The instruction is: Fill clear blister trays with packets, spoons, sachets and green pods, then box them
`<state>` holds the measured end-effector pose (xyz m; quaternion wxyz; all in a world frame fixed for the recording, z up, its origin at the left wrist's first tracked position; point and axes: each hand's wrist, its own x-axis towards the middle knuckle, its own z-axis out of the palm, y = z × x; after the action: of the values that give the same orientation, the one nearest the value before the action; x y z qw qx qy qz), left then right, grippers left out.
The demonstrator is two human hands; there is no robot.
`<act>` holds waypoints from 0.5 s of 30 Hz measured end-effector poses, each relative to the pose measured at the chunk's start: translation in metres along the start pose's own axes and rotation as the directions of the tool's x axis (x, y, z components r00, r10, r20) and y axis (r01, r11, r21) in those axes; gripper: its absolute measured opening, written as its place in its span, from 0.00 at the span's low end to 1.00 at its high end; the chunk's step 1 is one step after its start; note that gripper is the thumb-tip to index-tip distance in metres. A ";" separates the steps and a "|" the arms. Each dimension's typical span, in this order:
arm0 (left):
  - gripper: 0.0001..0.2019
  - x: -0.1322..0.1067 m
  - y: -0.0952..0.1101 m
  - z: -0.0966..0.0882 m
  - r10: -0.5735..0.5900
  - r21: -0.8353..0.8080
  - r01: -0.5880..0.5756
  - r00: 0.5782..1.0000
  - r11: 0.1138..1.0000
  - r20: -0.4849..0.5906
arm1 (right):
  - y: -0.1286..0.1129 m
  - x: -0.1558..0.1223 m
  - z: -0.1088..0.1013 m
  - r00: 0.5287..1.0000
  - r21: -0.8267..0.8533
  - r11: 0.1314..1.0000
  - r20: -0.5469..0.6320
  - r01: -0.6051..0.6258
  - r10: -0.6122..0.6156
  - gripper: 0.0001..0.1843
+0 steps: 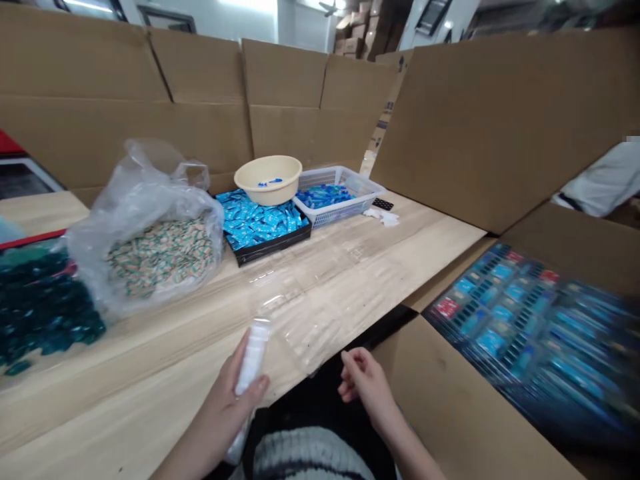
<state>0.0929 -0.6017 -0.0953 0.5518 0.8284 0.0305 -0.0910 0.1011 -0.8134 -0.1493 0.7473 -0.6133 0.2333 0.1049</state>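
Head view:
- Left hand closed around a white translucent plastic sleeve, held upright over the tabletop.
- Right hand empty, fingers loosely curled, near a cardboard flap.
- Clear plastic film lies on the tabletop, just ahead of both hands.
- Farther off: a plastic bag of wrapped packets, a black tray of blue sachets, a beige basin, a white plastic basket.
- Rightward: an open carton of blurred blue packs.
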 end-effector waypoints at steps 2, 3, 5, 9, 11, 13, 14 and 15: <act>0.34 -0.007 0.000 0.010 0.080 -0.014 -0.078 0.982 0.997 0.170 | -0.013 -0.014 0.020 0.956 0.069 0.992 0.268 0.103 -0.118 0.20; 0.34 -0.010 0.000 0.014 0.122 -0.039 -0.116 0.964 0.992 0.234 | -0.019 -0.019 0.032 0.914 0.128 0.985 0.375 0.114 -0.154 0.20; 0.33 -0.014 0.000 0.018 0.176 -0.076 -0.162 0.953 0.984 0.245 | -0.025 -0.024 0.055 0.848 0.227 0.972 0.503 0.059 -0.169 0.19; 0.32 -0.018 -0.003 0.009 0.157 -0.071 -0.149 0.980 0.986 0.120 | -0.026 -0.017 0.087 0.755 0.279 0.955 0.647 -0.104 -0.107 0.19; 0.31 -0.017 -0.005 0.001 0.137 -0.070 -0.131 0.986 0.989 0.093 | -0.025 -0.011 0.095 0.714 0.268 0.956 0.692 -0.123 -0.102 0.17; 0.31 -0.016 -0.008 -0.007 0.122 -0.065 -0.118 0.991 0.991 0.061 | -0.026 -0.006 0.101 0.704 0.241 0.967 0.701 -0.085 -0.113 0.16; 0.31 -0.016 -0.010 -0.010 0.115 -0.057 -0.113 0.992 0.992 0.045 | -0.028 -0.004 0.104 0.712 0.208 0.978 0.691 -0.031 -0.124 0.16; 0.31 -0.015 -0.012 -0.014 0.109 -0.043 -0.108 0.994 0.993 0.028 | -0.029 -0.003 0.107 0.725 0.156 0.987 0.676 0.040 -0.136 0.15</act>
<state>0.0784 -0.5839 -0.0980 0.5732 0.8159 -0.0210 -0.0726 0.1351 -0.7163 -0.1074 0.8231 -0.4917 -0.0812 0.2722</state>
